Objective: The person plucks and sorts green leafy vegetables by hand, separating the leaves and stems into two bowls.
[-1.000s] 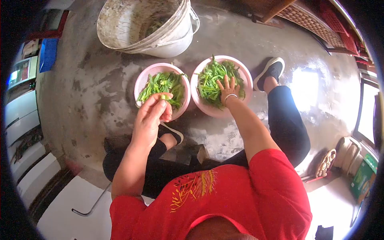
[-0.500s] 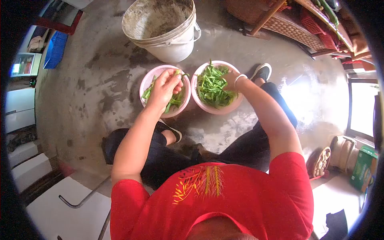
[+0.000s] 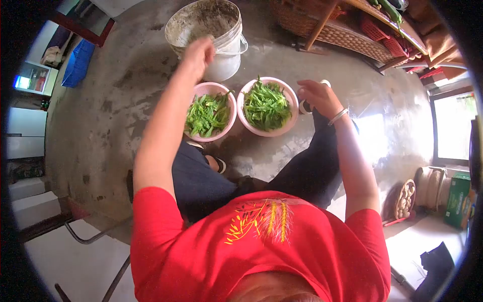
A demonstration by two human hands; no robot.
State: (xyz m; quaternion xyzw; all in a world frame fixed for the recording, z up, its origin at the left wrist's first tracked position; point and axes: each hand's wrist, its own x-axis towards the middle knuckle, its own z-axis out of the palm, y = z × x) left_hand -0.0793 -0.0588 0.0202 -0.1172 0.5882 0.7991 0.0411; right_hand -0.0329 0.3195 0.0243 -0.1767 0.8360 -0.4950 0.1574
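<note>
Over the front rim of a dirty white bucket (image 3: pixel 224 65) is my left hand (image 3: pixel 197 54), blurred, so its fingers and anything in them cannot be made out. My right hand (image 3: pixel 322 98) hangs in the air to the right of the baskets, fingers loosely bent and apart, nothing visible in it. Two pink plastic baskets stand side by side on the floor. Green leafy vegetables (image 3: pixel 206 115) lie in the left basket (image 3: pixel 232 108). A fuller heap of leafy greens (image 3: pixel 266 105) sits in the right basket (image 3: pixel 293 108).
My legs and shoes flank the baskets on the wet concrete floor (image 3: pixel 126 100). A wooden rack with woven panels (image 3: pixel 347 43) stands at the upper right, a blue crate (image 3: pixel 78 63) at the upper left. A basket of round pale items (image 3: pixel 404 200) is at the right.
My left hand has gone from above the left basket up to the bucket. My right hand has left the greens in the right basket and moved right. The view has shifted slightly.
</note>
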